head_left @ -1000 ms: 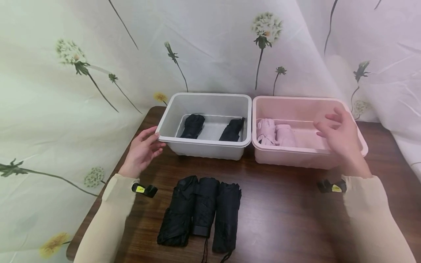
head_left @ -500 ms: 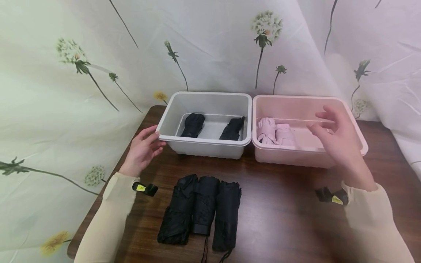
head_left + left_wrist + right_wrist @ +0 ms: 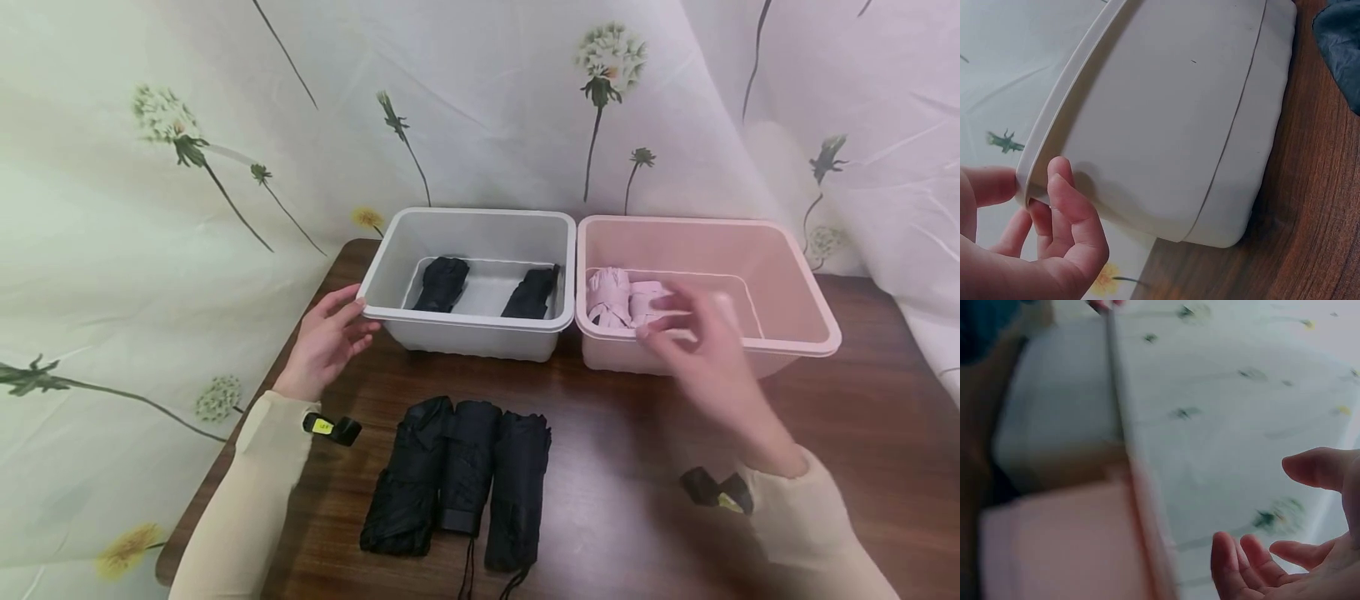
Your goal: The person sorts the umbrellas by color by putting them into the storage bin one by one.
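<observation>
My left hand (image 3: 327, 340) pinches the near-left corner rim of a white plastic bin (image 3: 480, 342); in the left wrist view the thumb lies on one side of the rim, fingers on the other. Inside that bin lie two black folded umbrellas, one at left (image 3: 442, 285) and one at right (image 3: 531, 293). My right hand (image 3: 708, 354), loosely curved and holding nothing, hovers over the front rim of a pink bin (image 3: 795, 292). Two pale pink folded umbrellas lie in it; the left one (image 3: 608, 296) shows well, the other (image 3: 645, 300) is partly hidden behind my fingers.
Three black folded umbrellas lie side by side in front of the bins: left (image 3: 405, 479), middle (image 3: 468, 467) and right (image 3: 517, 492). All stand on a dark wooden table (image 3: 622, 500). A dandelion-print cloth (image 3: 495, 100) hangs close behind.
My right hand has moved left and toward me, from above the pink bin's right side to its front middle. The left hand and the umbrellas have stayed put.
</observation>
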Demonstrator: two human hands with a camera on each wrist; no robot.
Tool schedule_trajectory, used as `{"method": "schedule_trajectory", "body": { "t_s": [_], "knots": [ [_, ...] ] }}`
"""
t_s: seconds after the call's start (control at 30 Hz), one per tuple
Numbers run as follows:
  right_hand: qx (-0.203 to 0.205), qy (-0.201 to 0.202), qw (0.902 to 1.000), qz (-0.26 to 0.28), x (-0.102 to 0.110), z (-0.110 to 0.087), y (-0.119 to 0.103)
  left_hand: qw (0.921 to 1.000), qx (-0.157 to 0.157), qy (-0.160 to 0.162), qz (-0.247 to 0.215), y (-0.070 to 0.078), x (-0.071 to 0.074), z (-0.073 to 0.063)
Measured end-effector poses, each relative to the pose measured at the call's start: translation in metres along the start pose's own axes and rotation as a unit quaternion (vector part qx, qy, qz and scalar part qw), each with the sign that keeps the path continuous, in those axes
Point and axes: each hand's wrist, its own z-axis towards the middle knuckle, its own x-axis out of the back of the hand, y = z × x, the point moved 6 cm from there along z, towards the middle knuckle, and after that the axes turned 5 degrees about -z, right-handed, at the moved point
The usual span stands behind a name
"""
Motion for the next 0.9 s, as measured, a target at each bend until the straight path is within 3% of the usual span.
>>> {"method": "schedule_trajectory", "body": {
  "t_s": [0.2,0.47,0.67,0.9],
  "knots": [
    [-0.016,-0.092,0.9945,-0.049,-0.058,-0.016,0.016,1.0,0.001,-0.002,0.001,0.0,-0.001,0.0],
    [0.002,-0.142,0.9829,-0.117,-0.121,-0.052,0.027,0.9999,-0.002,-0.007,-0.013,0.0,0.0,0.001],
    [-0.034,-0.178,0.9715,-0.153,-0.148,-0.066,0.032,1.0,-0.003,-0.005,-0.007,0.001,0.0,0.0],
    [-0.031,-0.197,0.9565,-0.213,-0.17,-0.073,0.026,0.9999,-0.001,-0.007,-0.013,0.001,-0.002,-0.001]
  ]
}}
